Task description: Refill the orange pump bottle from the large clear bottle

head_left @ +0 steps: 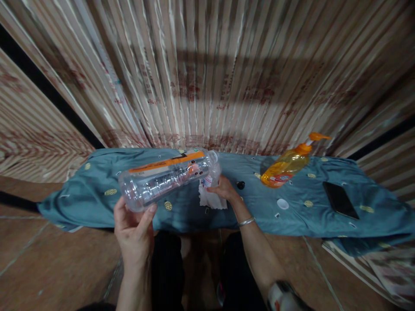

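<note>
My left hand is closed around the base of a large clear plastic bottle with an orange and white label. The bottle leans nearly on its side, its open mouth pointing right. Just by that mouth stands a small clear bottle, partly hidden behind it. My right hand grips the small bottle low down, thumb and fingers around it. Beneath it lies a white piece of tissue on the cloth. Whether the two mouths touch, I cannot tell.
A pump bottle of yellow liquid stands to the right on a teal cloth. Near it are a small black cap, a white disc and a black phone. A striped curtain hangs behind.
</note>
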Tool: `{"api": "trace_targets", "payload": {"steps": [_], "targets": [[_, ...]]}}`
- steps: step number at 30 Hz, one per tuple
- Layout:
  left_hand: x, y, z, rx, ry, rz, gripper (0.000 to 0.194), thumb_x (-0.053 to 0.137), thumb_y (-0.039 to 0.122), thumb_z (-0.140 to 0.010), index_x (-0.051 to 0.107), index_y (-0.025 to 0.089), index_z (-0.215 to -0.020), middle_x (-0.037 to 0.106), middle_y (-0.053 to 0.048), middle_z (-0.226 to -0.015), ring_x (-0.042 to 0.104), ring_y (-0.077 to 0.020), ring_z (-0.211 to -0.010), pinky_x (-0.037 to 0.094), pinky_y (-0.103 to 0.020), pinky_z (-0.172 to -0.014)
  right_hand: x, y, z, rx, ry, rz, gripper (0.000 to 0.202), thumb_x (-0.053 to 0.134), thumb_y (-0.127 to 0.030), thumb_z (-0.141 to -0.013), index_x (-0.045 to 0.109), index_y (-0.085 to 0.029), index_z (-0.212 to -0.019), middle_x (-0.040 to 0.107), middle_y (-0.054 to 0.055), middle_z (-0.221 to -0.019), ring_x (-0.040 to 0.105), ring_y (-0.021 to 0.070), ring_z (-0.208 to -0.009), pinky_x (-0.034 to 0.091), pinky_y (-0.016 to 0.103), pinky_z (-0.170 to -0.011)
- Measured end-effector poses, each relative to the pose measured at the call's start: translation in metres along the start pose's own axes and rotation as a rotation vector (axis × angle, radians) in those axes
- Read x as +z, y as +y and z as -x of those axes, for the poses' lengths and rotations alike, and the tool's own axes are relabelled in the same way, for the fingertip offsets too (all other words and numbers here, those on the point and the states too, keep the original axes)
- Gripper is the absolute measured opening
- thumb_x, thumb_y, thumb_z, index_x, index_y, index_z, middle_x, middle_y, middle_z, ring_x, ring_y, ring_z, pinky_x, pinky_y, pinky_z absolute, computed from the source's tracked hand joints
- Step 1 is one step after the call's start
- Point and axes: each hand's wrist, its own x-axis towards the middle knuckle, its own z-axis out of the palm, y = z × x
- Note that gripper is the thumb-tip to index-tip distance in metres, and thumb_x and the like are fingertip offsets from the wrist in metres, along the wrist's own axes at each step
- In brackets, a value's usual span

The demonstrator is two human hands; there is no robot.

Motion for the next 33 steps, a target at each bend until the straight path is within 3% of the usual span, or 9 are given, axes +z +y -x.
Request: {"api": "trace_targets", "payload": {"steps": [11,22,33], "targets": [[0.0010,0.0021,0.0004,-0.013,0.015,0.032,0.064,0.102,0.031,-0.054,0.073,0.027,-0.111,0.071,0.000,-0.105,0.067,-0.0181,-0.094,0.052,-0.044,-0.109,0.0000,0.0009,-0.0002,-0.009,-0.015,0.016,0.051,0.090,-0.027,-0.068,0.073,-0.023,-0.116,0.082,0.003,-0.111,0.077,0.0306,-0.106,0.060,0.041,-0.095],[0.0015,0.0021,0.0012,-0.021,0.003,0.078,0.064,0.104,0.028,-0.052,0.075,0.025,-0.108,0.072,0.002,-0.101,0.065,-0.0135,-0.091,0.055,-0.033,-0.100,0.0001,0.0038,-0.0018,-0.013,-0.016,-0.018,0.052,0.091,-0.027,-0.065,0.074,-0.023,-0.115,0.082,0.002,-0.108,0.077,0.0300,-0.103,0.060,0.041,-0.094],[-0.0006,0.0004,0.0006,-0.019,0.012,0.084,0.065,0.104,0.025,-0.053,0.076,0.025,-0.111,0.073,0.002,-0.101,0.065,-0.0132,-0.090,0.054,-0.031,-0.096,-0.0027,-0.0018,-0.0008,0.000,-0.041,-0.018,0.042,0.090,-0.028,-0.067,0.075,-0.023,-0.106,0.082,0.002,-0.104,0.077,0.0300,-0.103,0.059,0.040,-0.093]]}}
